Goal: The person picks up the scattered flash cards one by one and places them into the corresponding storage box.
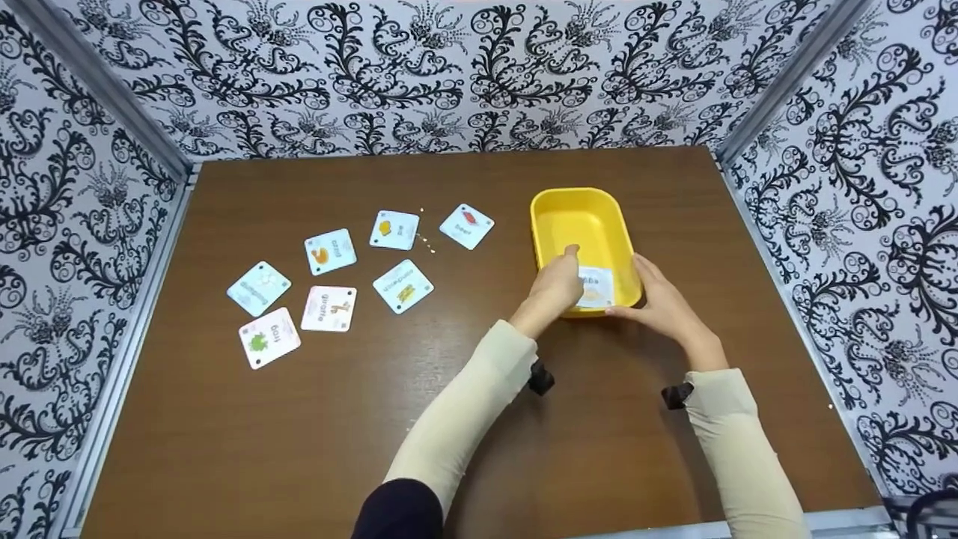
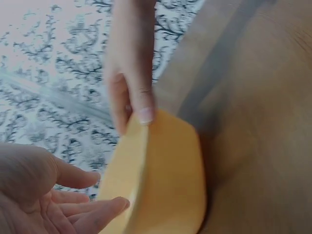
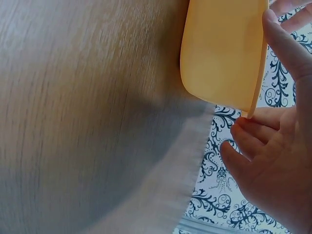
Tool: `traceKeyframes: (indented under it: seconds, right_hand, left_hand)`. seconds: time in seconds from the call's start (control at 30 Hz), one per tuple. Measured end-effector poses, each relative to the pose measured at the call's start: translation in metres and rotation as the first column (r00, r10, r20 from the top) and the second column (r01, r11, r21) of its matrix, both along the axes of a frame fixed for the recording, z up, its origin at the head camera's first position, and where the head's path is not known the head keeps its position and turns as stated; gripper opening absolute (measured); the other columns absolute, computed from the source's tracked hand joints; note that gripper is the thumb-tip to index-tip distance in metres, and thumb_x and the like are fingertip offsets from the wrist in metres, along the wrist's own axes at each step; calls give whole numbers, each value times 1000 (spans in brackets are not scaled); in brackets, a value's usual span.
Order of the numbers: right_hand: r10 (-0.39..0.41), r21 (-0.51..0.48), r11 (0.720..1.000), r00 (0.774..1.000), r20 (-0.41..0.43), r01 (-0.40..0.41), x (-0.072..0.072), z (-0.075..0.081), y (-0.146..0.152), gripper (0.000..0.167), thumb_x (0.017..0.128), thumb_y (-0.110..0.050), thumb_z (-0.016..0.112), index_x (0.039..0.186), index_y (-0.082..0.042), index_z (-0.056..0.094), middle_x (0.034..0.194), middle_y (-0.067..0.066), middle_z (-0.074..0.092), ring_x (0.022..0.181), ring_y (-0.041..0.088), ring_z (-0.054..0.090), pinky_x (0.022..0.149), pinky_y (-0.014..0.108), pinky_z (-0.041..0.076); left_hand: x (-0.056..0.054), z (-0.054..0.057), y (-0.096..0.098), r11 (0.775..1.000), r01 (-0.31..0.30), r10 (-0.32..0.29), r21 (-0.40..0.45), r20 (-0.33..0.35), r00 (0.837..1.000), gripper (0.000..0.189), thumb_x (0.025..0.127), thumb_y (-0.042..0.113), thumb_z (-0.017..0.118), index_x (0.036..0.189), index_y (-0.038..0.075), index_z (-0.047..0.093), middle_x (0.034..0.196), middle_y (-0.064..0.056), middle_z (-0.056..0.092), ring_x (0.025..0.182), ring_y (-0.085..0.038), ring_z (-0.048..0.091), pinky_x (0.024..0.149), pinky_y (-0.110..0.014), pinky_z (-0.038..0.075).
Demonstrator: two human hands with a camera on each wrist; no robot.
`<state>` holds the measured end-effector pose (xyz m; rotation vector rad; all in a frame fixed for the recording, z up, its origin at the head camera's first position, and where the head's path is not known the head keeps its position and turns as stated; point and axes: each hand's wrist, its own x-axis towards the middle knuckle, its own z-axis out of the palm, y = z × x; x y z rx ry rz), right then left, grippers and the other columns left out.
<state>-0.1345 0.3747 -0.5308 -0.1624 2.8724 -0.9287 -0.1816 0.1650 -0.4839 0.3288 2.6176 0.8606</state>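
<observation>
The yellow tray point(image 1: 580, 224) stands on the right half of the table. An egg card point(image 1: 596, 287) lies inside its near end, partly covered by my left hand. My left hand point(image 1: 557, 284) is over the tray's near left rim; in the left wrist view its thumb and fingers are apart with nothing between them. My right hand point(image 1: 666, 303) grips the tray's near right corner, thumb at the near rim and fingers along the right side. In the right wrist view the right hand point(image 3: 273, 146) has its fingers partly behind the tray point(image 3: 224, 53).
Left of the tray lie several picture cards: beef point(image 1: 467, 226), a yellow-picture card point(image 1: 394, 230), sandwich point(image 1: 403, 287), an orange-picture card point(image 1: 330, 251), giraffe point(image 1: 328, 308), frog point(image 1: 269, 338) and a pale card point(image 1: 259, 289). Patterned walls point(image 1: 449, 75) border the brown table point(image 1: 359, 419).
</observation>
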Motion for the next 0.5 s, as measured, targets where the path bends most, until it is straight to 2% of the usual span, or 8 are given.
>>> traceKeyframes:
  seconds: [0.07, 0.17, 0.27, 0.37, 0.5]
  right_hand:
    - [-4, -1, 1000, 1000, 16, 5, 0, 0, 1, 114, 79, -52, 80, 159, -3, 15, 165, 20, 17, 148, 42, 26, 121, 60, 24]
    - [-13, -4, 1000, 1000, 28, 13, 0, 0, 2, 113, 79, -51, 80, 160, -6, 14, 166, 18, 16, 149, 42, 25, 121, 61, 24]
    - [-25, 0, 1000, 999, 44, 25, -2, 1, 2, 114, 78, -51, 80, 160, -9, 13, 166, 16, 15, 150, 40, 23, 121, 61, 22]
    - [-24, -1, 1000, 998, 65, 24, -2, 0, 0, 115, 78, -54, 79, 160, -10, 12, 167, 16, 14, 150, 40, 21, 122, 61, 21]
    - [-15, 3, 1000, 997, 71, 15, -3, 0, 0, 117, 78, -56, 78, 160, -9, 11, 167, 17, 12, 150, 42, 21, 121, 62, 20]
  left_hand:
    - [0, 6, -10, 998, -11, 12, 54, -27, 1000, 55, 100, 14, 58, 151, 18, 39, 129, -4, 67, 104, -19, 67, 85, -29, 55]
    - [-2, 14, -26, 993, -19, 31, 120, -93, 995, 47, 99, 20, 61, 145, 19, 48, 139, 1, 62, 118, -16, 64, 99, -31, 53]
    - [-7, 18, -44, 987, -33, 58, 154, -160, 985, 41, 98, 22, 63, 139, 19, 55, 136, 3, 64, 114, -14, 67, 98, -32, 54]
    - [-12, 17, -64, 984, -49, 84, 171, -207, 975, 39, 97, 22, 64, 135, 19, 58, 131, 1, 68, 109, -14, 69, 94, -33, 56]
    - [-17, 15, -89, 977, -69, 114, 204, -216, 970, 37, 97, 22, 64, 133, 16, 60, 128, 0, 70, 108, -16, 70, 97, -36, 55]
